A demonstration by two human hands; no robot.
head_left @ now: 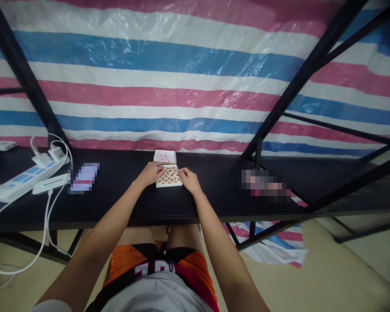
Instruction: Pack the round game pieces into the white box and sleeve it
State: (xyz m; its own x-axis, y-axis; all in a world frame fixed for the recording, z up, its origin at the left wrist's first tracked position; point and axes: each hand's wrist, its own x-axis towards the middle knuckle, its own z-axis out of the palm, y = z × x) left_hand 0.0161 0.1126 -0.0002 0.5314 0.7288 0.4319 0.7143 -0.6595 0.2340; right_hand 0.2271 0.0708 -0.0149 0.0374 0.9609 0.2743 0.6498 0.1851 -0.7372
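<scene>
A small white box [169,185] stands open on the black table, its lid [164,156] tipped back on the far side. Round cream Chinese chess pieces [169,177] with dark and some red characters lie in rows inside. My left hand [152,173] rests over the box's left edge, fingers stretched across the pieces there and hiding some. At the right edge, my right hand [190,180] has bent fingers and thumb against the box's side. No chess piece shows lifted in either hand.
On the left of the black table [117,203] lie a white power strip [26,177] with plugs and cables, a white device [51,183] and a blurred phone-like item [85,177]. A blurred object [264,184] lies right. Black metal bars [279,99] frame the striped sheet [169,95] behind.
</scene>
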